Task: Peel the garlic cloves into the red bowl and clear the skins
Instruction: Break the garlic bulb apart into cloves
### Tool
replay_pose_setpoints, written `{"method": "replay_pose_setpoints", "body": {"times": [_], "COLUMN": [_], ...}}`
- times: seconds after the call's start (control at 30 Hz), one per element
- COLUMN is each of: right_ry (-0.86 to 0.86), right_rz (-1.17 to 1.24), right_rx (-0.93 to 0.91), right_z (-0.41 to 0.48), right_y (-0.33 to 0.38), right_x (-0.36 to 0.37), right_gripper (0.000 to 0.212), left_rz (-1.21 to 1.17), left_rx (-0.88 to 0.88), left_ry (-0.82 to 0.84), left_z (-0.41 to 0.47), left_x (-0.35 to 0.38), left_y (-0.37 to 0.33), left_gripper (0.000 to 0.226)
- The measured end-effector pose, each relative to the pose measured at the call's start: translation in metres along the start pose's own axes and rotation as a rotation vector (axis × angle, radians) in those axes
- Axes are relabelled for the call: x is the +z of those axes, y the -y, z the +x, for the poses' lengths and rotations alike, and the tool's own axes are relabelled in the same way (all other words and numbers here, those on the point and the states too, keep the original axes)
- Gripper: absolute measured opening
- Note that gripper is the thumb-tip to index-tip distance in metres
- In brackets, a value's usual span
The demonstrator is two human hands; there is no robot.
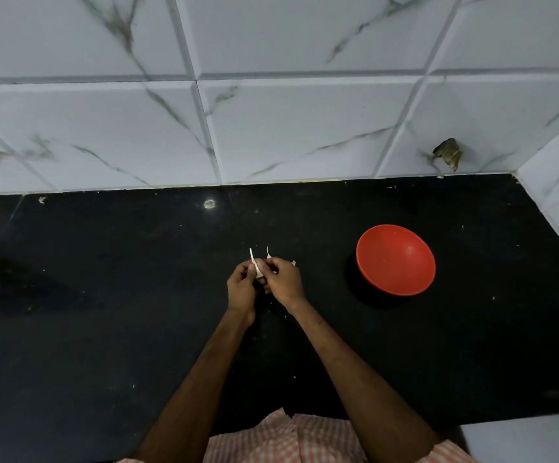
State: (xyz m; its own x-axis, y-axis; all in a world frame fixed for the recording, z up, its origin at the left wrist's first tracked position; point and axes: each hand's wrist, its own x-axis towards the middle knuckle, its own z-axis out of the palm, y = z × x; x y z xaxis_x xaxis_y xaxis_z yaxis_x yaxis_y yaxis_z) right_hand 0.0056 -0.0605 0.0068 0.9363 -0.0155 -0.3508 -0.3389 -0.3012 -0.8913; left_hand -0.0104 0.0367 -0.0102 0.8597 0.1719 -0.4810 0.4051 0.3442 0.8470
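Pointing its tip away from the person, the garlic clove point(259, 271) has its long axis roughly toward the tiled wall point(288, 128), and a loose strip of skin point(251, 254) sticks out past the fingertips. The left grip point(242, 289) and the right grip point(284, 282) both pinch the clove, just above the black surface point(104, 295). The red bowl point(395, 262) stands upright, well apart to the right.
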Motion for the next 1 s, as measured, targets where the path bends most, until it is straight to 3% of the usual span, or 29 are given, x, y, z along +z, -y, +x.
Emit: {"method": "replay_pose_setpoints", "body": {"times": [0.17,0.27,0.53,0.7,0.87,1.0], "right_ry": [-0.042,-0.064,-0.230,-0.173,-0.172,-0.093], "right_rz": [-0.030,-0.006,0.094,0.049,-0.090,-0.227], "right_rx": [0.024,0.055,0.136,0.095,-0.047,-0.085], "right_z": [0.001,0.003,0.010,0.016,0.020,0.019], "right_y": [0.002,0.004,-0.001,-0.006,-0.008,-0.012], "right_x": [0.004,0.011,0.015,0.007,-0.018,-0.023], "right_gripper": [0.029,0.030,0.028,0.032,0.019,0.029], "left_rz": [-0.034,-0.107,-0.060,-0.089,-0.108,-0.092], "left_rx": [-0.025,-0.027,0.029,-0.022,-0.044,-0.059], "left_ry": [-0.013,-0.031,0.061,0.075,0.012,0.005], "left_z": [0.003,0.005,-0.001,0.004,0.006,0.005], "left_x": [0.004,0.007,0.008,0.002,-0.003,-0.004], "left_y": [0.001,-0.002,-0.003,-0.002,-0.003,-0.003], "left_gripper": [0.026,0.015,0.015,0.022,0.022,0.021]}}
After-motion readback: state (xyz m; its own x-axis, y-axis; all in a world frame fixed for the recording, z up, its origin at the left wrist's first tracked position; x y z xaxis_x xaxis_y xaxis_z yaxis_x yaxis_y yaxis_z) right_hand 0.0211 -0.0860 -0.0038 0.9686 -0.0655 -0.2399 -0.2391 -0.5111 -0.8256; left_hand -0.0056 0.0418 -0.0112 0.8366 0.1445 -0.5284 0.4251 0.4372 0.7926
